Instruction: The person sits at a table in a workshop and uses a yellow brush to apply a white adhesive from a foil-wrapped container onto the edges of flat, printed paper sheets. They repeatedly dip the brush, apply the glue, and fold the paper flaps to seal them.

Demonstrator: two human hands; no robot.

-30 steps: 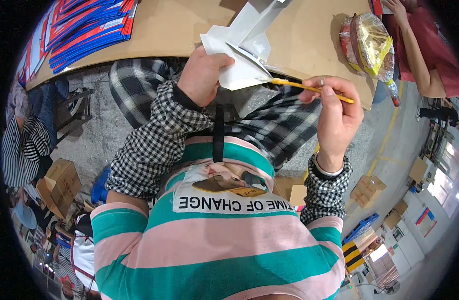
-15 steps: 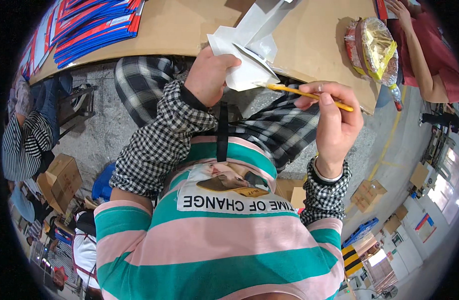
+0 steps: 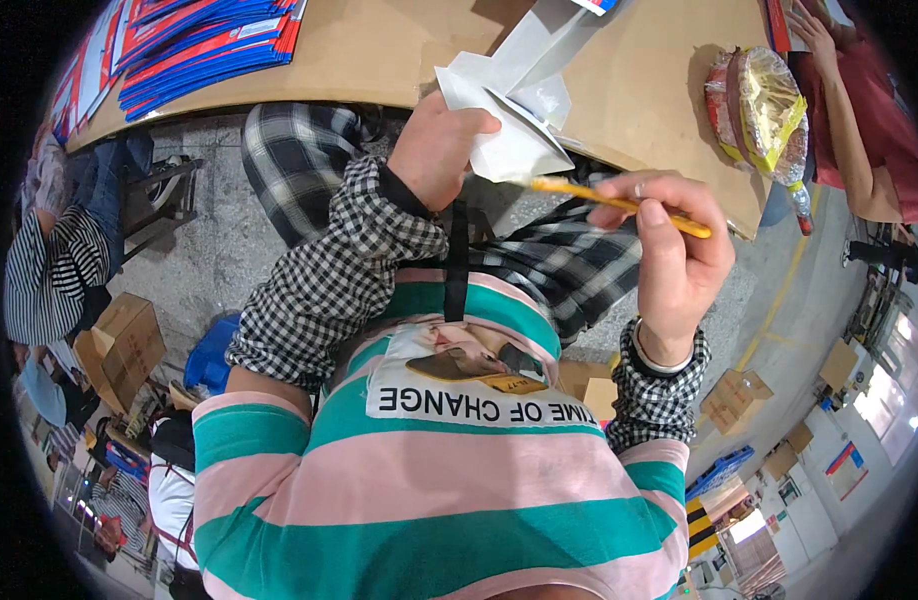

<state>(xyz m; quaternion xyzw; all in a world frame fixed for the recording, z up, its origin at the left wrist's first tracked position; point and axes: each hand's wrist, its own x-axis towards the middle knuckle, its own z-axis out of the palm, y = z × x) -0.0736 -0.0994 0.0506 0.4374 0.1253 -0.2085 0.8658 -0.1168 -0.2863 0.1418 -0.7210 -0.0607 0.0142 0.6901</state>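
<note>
White card [image 3: 509,150] pinched by the left hand [image 3: 442,152] slants away rightward, near edge just beside the leftward tip of a yellow brush-like tool [image 3: 577,190] the right hand [image 3: 677,245] grips.

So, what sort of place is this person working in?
Probably a factory or packing workshop. The signs are a large stack of flat red-and-blue printed pieces on the worktable, brown cardboard cartons around the floor, and a co-worker in dark red beside the table.
</note>
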